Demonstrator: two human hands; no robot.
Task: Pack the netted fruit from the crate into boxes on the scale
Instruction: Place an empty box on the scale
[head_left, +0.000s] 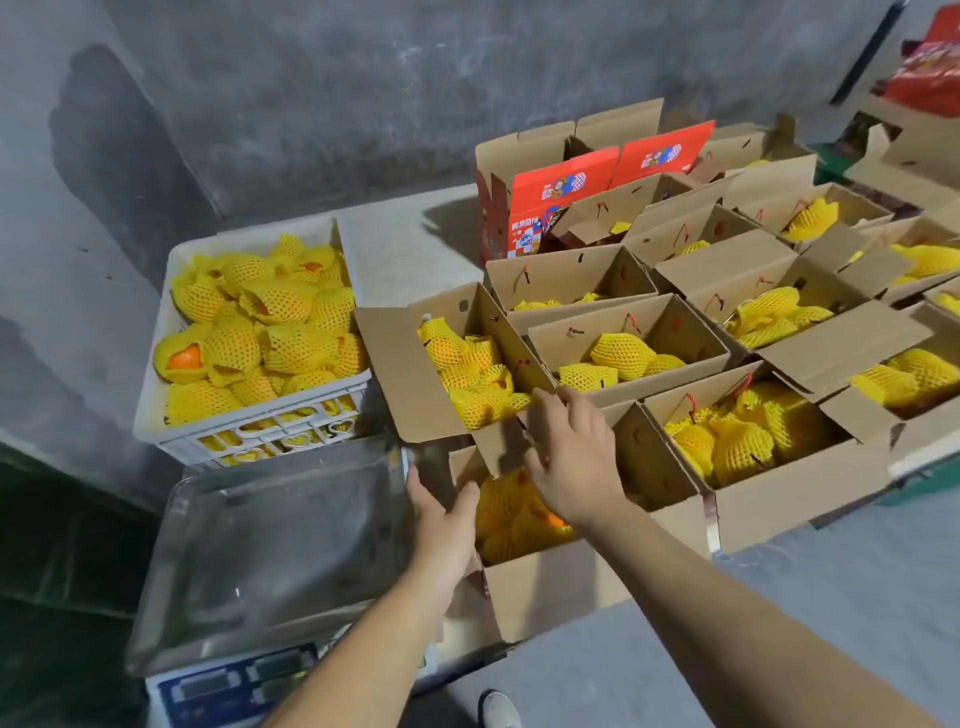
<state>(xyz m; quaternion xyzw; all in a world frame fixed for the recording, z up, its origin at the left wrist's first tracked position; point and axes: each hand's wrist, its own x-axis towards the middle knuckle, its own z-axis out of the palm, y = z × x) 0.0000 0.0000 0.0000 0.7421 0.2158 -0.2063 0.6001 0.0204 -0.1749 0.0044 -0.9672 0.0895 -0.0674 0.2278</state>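
- White plastic crate (156, 395) at far left, heaped with fruit (270, 332) in yellow foam nets; plenty is left to pack.
- Steel scale (270, 551) sits just in front of the crate, its pan bare, with no box on it now.
- Left hand (439, 514) lies flat against the left wall of the nearest box (550, 587), fingers straight and together, thumb over the rim; it presses rather than grips.
- That box stands just right of the scale on the floor, flaps up, fruit inside reaching near the rim; it looks full, likely weighed already.
- Right hand (571, 457) hovers over the same box, fingers spread and relaxed, tips at an upright flap; it holds nothing.
- Right of it and behind, many more open boxes (727, 332) stand in rows, each holding netted fruit, some well filled, some with only a few showing.
- Red printed cartons (561, 202) stand at the back by the wall.
- Judging by this, the work is well along: most boxes hold fruit, yet the crate is far from empty and an empty box must go on the scale next.
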